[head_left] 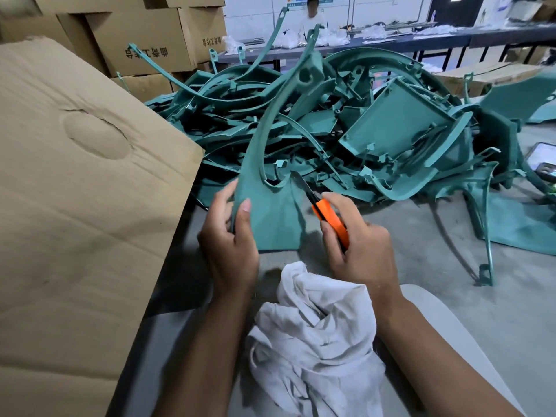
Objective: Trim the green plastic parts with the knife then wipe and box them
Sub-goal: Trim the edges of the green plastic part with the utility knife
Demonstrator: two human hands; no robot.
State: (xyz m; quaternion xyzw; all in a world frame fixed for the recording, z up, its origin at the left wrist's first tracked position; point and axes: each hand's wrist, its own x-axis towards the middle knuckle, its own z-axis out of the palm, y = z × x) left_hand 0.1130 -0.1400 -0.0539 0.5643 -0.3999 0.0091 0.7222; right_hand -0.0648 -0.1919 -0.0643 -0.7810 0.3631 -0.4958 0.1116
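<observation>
My left hand (230, 239) grips the wide lower end of a long curved green plastic part (272, 212), thumb on its face. The part rises and arcs away over the pile. My right hand (358, 245) holds an orange utility knife (329, 219), its dark blade against the part's right edge. A crumpled white cloth (313, 335) lies on my lap below both hands. A big heap of green plastic parts (346, 130) fills the floor ahead. A large cardboard box (75, 206) stands at my left, its flap facing me.
Stacked cardboard boxes (144, 37) stand at the back left. More green parts (511, 218) lie on the grey floor to the right, near a phone (541, 159). A long table (391, 40) with a person behind it crosses the background.
</observation>
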